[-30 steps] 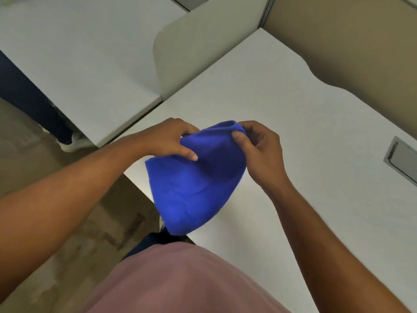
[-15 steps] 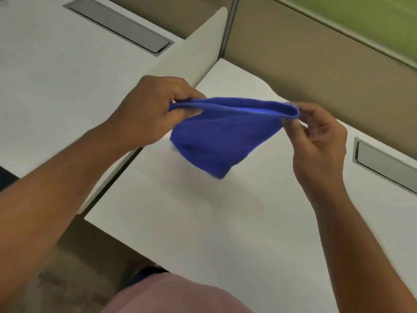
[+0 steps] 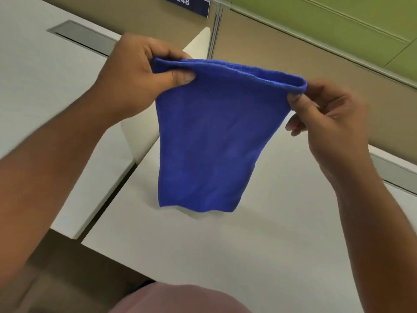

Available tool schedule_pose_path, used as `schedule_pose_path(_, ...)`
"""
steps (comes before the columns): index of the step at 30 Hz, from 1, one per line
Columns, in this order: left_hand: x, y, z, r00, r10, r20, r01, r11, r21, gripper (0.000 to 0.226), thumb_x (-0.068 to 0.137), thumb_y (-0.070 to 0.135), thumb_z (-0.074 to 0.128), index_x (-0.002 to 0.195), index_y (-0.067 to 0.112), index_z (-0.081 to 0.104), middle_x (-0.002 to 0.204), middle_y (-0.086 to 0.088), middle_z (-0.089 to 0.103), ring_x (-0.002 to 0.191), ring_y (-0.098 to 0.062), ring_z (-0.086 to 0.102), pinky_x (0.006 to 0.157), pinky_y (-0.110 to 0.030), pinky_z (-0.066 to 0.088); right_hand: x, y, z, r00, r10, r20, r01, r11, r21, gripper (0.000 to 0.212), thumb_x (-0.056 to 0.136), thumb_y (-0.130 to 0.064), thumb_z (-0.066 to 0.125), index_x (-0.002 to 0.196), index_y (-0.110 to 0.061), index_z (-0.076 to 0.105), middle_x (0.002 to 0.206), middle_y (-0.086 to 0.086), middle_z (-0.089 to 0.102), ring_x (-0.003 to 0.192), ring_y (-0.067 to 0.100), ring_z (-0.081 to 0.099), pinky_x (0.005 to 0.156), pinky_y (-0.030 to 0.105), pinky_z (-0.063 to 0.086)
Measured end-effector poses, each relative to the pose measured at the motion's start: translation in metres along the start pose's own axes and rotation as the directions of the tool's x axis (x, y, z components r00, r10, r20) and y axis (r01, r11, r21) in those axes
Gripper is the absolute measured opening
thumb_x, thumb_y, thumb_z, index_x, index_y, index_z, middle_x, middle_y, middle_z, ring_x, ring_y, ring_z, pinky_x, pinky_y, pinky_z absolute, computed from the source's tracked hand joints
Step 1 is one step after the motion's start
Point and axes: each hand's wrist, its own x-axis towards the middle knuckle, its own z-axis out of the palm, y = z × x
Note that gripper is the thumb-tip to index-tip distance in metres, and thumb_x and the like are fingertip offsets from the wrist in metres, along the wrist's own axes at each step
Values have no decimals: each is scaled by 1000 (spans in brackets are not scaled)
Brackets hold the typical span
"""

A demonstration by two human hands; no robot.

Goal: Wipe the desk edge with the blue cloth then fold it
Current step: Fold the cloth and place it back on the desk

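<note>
Two hands hold up the blue terry cloth [image 3: 207,141] in front of me, clear of the white laminate desk [image 3: 259,249] below it. My left hand [image 3: 137,80] pinches the cloth's upper left corner, thumb pressed on the near face and the other fingers curled behind it. My right hand [image 3: 331,123] pinches the upper right corner between thumb and forefinger, while its remaining fingers are loosely bent and not touching the fabric. Between the two grips the top edge is pulled fairly taut and shows two layers, so I read the cloth as doubled over there. It hangs down and narrows slightly toward its lower hem, which floats above the desk surface and casts a soft shadow on it; I see no contact between the two. Left of the cloth stands a cream-coloured divider panel [image 3: 198,46], with a second white desktop [image 3: 45,91] beyond it carrying a grey metal cable slot [image 3: 83,36]. Behind runs a tan partition wall [image 3: 282,48] with a green upper band [image 3: 338,16] and a dark blue number plate [image 3: 184,2] reading 248. At the bottom edge, pink fabric [image 3: 180,299] of my clothing shows.
</note>
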Motion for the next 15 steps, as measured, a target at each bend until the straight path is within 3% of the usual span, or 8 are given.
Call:
schedule_pose_path(5,3,5,-11,997,-30,65,39,990,-132,17,95,27,79,111,30,78,96,22,78,95,-3,71,82,-22,61,-8,-13,-12,999,28,35,-30,998,54,15,100,-23,68,101,-33,79,84,-7,76,51,22,68,53,31,57)
schedule_pose_path(11,-2,10,-18,995,-8,103,24,987,-162,14,93,32,80,106,35,79,102,8,78,94,-6,71,83,-28,61,-20,-25,-18,992,51,117,-57,997,51,19,102,-18,66,105,-32,79,93,1,81,67,27,77,58,32,61)
schedule_pose_path(15,-13,16,-37,979,45,198,3,972,-236,15,86,40,82,101,40,83,100,5,81,93,-12,74,80,-27,61,-33,-36,-32,986,-1,168,-6,999,40,14,95,-24,71,98,-33,81,79,0,78,56,21,70,49,23,52)
